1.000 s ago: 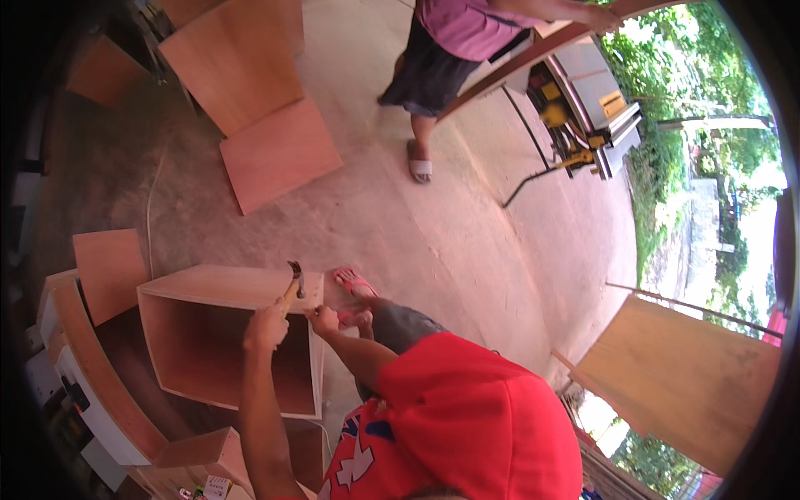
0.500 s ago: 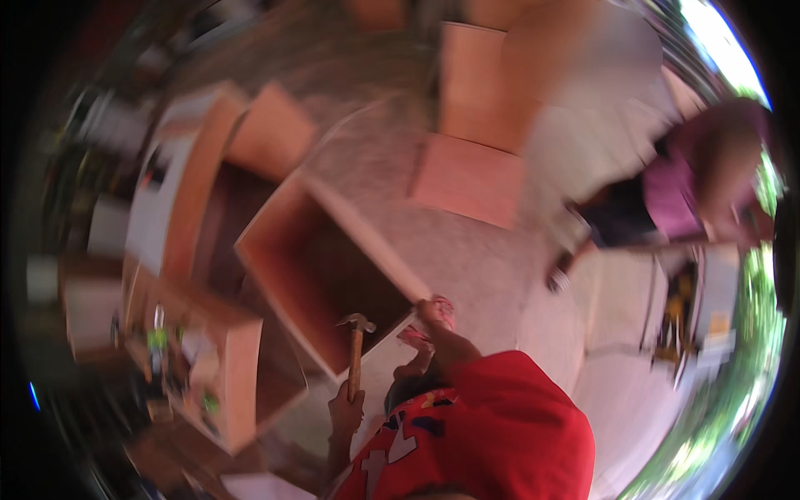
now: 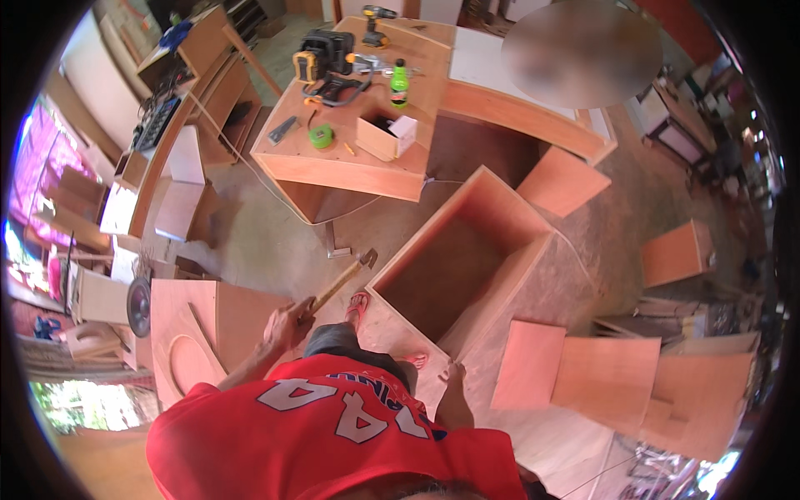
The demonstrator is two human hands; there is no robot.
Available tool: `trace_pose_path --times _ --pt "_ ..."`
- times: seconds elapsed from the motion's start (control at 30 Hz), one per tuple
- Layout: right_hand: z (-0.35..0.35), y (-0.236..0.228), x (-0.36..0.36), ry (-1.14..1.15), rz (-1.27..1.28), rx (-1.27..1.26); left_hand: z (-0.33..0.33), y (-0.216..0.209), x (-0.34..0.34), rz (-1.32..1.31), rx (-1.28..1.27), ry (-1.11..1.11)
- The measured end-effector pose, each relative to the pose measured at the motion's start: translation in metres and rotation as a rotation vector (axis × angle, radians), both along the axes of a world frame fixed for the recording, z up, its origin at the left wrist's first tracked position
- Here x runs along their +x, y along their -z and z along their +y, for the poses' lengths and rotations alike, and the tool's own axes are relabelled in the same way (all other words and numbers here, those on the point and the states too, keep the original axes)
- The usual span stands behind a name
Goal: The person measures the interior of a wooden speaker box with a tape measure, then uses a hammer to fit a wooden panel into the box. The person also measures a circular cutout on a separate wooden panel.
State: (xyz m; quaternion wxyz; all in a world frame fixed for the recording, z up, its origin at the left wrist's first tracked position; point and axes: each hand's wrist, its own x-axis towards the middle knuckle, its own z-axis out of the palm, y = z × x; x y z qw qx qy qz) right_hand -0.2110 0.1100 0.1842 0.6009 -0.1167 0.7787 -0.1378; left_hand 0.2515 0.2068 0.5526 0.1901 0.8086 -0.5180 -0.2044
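Note:
My left hand [image 3: 289, 323] is closed around the wooden handle of a claw hammer [image 3: 340, 284]. The hammer slants up and away, its metal head near the corner of an open wooden box [image 3: 492, 321]. That box stands on the floor in front of me, its open side up and its inside dark brown. At its near corner is my right hand [image 3: 452, 372], fingers curled. Whether it grips the box edge or some small thing cannot be made out.
A wooden workbench [image 3: 283, 171] beyond the box carries a cordless drill [image 3: 377, 27], a yellow-black work light [image 3: 321, 57], a green bottle [image 3: 400, 83], a green tape measure [image 3: 320, 136] and a small carton [image 3: 379, 137]. Wooden panels [image 3: 604, 371] lie at right; a cabinet [image 3: 242, 321] stands left.
My view has swung round, bringing the workbench ahead and the loose panels to the right. The hammer stays in my left hand and now slants to the right. My right hand remains at the box corner.

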Motion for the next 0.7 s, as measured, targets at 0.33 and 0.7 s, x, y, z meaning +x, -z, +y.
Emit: trace_pose_path --times 0.33,0.7 --pt "0.013 -0.080 0.052 0.178 0.025 -0.170 -0.097 0.011 0.161 -0.035 -0.191 -0.378" --pt "0.126 -0.115 0.111 0.241 0.062 -0.201 -0.275 0.078 0.286 -0.077 -0.183 -0.631"
